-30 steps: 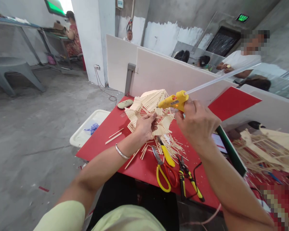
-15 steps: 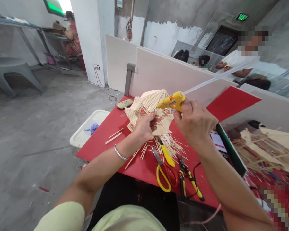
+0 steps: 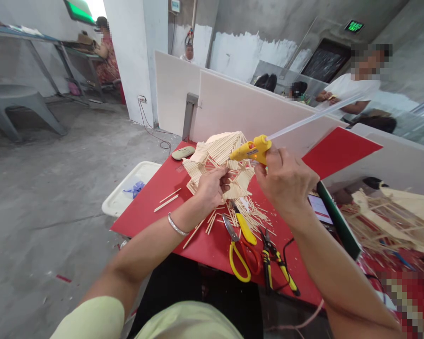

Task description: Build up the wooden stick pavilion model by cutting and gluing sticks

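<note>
My right hand (image 3: 286, 181) is wrapped round a yellow hot glue gun (image 3: 250, 149), with a long clear glue stick (image 3: 311, 117) poking out of its back end. The gun's nozzle points left and down, just above the fingertips of my left hand (image 3: 214, 187). Those fingers are pinched together; what they hold is too small and hidden to name. Behind and around them stands a model built of thin wooden sticks (image 3: 221, 146), with slatted, roof-like panels. Loose wooden sticks (image 3: 257, 216) lie in a heap in front of it.
On the red tabletop (image 3: 148, 214) lie scissors (image 3: 238, 259), a yellow-handled tool (image 3: 246, 228), pliers-like cutters (image 3: 277, 263) and a grey mouse-shaped object (image 3: 183, 152). White partition boards (image 3: 250, 103) rise behind. Another stick structure (image 3: 392, 216) is at right. Several people sit or stand beyond.
Almost nothing differs. Both hands and the glue gun keep nearly the same place; the nozzle has shifted very slightly toward my left fingertips.
</note>
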Tool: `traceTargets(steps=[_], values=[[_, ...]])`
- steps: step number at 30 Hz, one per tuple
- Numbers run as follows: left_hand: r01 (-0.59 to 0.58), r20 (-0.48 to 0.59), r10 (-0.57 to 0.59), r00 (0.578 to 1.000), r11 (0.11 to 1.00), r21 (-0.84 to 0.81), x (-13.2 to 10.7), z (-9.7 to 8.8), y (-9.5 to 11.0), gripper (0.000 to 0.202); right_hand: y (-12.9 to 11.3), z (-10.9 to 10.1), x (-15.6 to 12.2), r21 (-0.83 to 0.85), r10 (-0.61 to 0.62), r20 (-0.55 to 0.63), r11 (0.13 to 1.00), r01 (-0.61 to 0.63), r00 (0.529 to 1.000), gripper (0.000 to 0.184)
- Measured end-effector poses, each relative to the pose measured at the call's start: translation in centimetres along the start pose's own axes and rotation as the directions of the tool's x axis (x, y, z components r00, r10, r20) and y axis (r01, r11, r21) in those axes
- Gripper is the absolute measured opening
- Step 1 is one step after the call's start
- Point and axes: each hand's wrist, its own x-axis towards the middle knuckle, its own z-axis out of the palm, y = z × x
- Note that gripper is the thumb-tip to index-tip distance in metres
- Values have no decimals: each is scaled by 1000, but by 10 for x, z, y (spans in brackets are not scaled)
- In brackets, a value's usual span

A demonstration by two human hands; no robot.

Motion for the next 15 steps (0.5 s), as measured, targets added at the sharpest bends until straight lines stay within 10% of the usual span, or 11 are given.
traceTargets(steps=[15], values=[[-23,-45,24,999,1000,8,0,3,0,14,2,0,0,38,50,25,998,-51,998,41]])
